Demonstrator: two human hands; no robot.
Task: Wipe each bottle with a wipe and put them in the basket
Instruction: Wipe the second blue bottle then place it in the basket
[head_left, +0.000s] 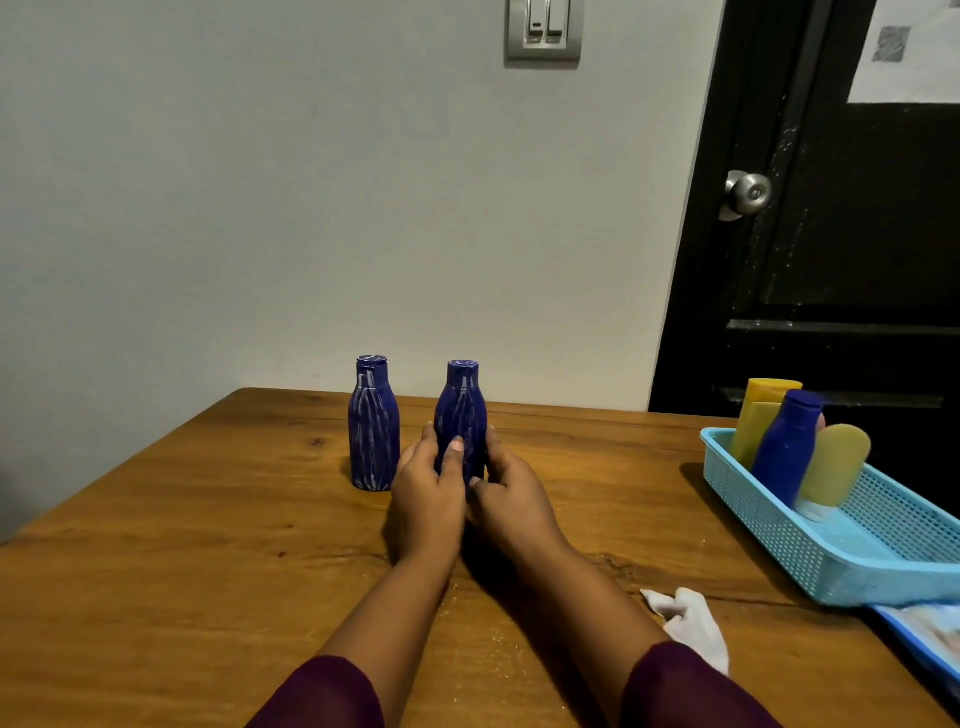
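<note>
Two blue bottles streaked with white stand upright at the far middle of the wooden table (182, 545). My left hand (428, 493) and my right hand (511, 493) both grip the right bottle (461, 400) low on its body, one on each side. The left bottle (374, 426) stands free just beside my left hand. A crumpled white wipe (691, 623) lies on the table near my right forearm. The light blue mesh basket (810, 551) at the right holds a clean blue bottle (787, 447) and two yellow bottles (761, 415) (834, 467).
A flat blue packet (924, 639) lies under the basket's near corner at the table's right edge. Behind the table is a pale wall with a light switch (543, 28); a black door with a metal knob (748, 193) is at the right.
</note>
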